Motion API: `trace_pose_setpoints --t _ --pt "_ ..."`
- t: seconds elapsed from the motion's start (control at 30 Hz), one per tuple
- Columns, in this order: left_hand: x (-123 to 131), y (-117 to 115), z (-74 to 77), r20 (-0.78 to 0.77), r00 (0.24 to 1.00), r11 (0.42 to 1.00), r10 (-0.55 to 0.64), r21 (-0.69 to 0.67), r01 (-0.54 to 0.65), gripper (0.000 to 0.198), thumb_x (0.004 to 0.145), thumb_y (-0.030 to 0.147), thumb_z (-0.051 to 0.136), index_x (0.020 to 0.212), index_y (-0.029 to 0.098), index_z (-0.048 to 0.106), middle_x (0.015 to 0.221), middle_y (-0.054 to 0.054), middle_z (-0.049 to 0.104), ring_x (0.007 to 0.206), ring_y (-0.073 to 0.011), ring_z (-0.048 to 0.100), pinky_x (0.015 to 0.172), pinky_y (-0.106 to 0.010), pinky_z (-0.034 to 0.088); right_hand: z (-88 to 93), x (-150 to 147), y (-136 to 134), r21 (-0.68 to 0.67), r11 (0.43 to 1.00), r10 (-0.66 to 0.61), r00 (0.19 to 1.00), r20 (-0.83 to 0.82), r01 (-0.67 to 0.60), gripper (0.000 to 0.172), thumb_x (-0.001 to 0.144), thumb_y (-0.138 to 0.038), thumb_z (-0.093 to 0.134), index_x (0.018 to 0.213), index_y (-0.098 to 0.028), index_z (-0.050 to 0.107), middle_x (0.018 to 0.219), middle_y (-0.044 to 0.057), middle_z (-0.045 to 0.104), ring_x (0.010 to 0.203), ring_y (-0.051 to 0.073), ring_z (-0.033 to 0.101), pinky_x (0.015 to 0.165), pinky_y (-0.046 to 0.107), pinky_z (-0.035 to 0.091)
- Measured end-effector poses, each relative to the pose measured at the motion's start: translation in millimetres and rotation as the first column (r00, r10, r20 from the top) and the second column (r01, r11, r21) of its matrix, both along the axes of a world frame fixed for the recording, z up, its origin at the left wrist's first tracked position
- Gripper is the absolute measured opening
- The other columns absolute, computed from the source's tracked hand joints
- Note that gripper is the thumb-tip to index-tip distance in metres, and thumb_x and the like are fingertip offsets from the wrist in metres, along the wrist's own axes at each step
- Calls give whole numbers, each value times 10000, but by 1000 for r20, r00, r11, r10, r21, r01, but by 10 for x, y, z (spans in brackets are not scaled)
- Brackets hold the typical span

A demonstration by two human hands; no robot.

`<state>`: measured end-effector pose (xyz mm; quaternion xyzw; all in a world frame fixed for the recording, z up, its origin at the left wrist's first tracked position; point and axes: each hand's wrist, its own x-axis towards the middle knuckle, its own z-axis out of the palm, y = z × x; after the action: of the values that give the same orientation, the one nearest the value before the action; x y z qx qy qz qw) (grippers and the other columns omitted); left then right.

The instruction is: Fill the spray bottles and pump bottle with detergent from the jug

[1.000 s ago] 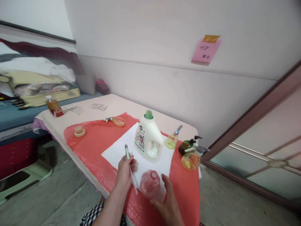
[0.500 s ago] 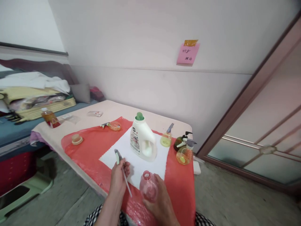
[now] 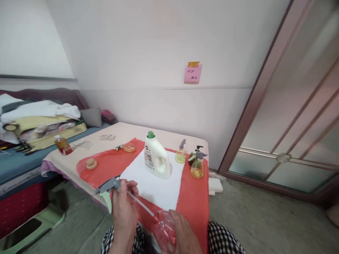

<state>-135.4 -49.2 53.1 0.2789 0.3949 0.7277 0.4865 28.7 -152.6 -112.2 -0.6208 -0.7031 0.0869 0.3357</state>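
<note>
My left hand (image 3: 124, 203) is closed around the collar of a spray nozzle (image 3: 108, 187), grey with a pale green trigger. Its thin clear tube (image 3: 141, 204) slants down to the right, with its tip at the mouth of a pink transparent bottle (image 3: 163, 229). Whether the tip is inside the neck is hard to make out. My right hand (image 3: 182, 229) grips that bottle from the right, tilting it towards the nozzle. Beyond both hands, a cream detergent jug (image 3: 156, 157) with a green cap stands upright on a white cloth (image 3: 159, 192).
Red sheeting (image 3: 194, 197) covers part of the table. At the right stand a yellow spray bottle (image 3: 180, 156), an orange spray bottle (image 3: 197, 169) and a dark pump bottle. Leftwards lie another spray bottle (image 3: 128, 147), a round beige cap (image 3: 91, 163) and an upright drink bottle (image 3: 63, 145).
The nozzle has swung to point left, and its tube has come to the bottle's mouth. The pink bottle has moved down and tilted left. The camera view has shifted.
</note>
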Motion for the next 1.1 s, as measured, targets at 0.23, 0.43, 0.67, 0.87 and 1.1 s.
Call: trace_pose_setpoints --t 0.23,0.43,0.67,0.87,1.1 --pt "-4 -267 -12 -141 989 998 44 57 -36 272 828 497 673 871 247 573 746 44 654 604 -118 549 600 -241 465 -101 -61 -167 59 997 -45 995 -88 50 1007 536 -523 831 1420 -197 478 1273 188 665 1117 385 656 925 518 565" --pt "-17 -406 -66 -216 976 1000 7 20 -3 343 816 576 664 889 248 594 831 24 651 705 -133 574 671 -254 469 -69 -103 -299 82 984 -155 986 -67 160 765 669 -208 682 1407 -276 495 1288 113 675 1131 331 661 924 477 575" --pt "47 -666 -190 -366 921 988 -137 -113 102 366 826 587 647 961 246 652 973 -7 661 815 -158 625 841 -278 482 382 -32 -418 19 1000 -18 999 -46 19 966 657 -578 774 1487 -249 405 1279 136 682 1098 344 681 886 439 593" --pt "25 -811 -346 -278 919 956 -279 -169 238 377 753 499 762 1042 279 660 1104 -57 714 1081 -235 660 895 -313 527 495 -33 -422 21 1000 0 1000 -31 0 1049 580 -728 753 1435 -186 475 1262 172 685 1074 368 689 867 473 596" --pt "78 -1027 -476 -312 890 936 -332 -226 270 469 790 641 651 1081 278 709 1170 -77 716 1214 -263 603 1062 -336 449 570 -59 -464 42 999 -7 1000 0 7 836 706 -537 740 1440 -240 471 1283 121 682 1086 318 687 905 433 585"
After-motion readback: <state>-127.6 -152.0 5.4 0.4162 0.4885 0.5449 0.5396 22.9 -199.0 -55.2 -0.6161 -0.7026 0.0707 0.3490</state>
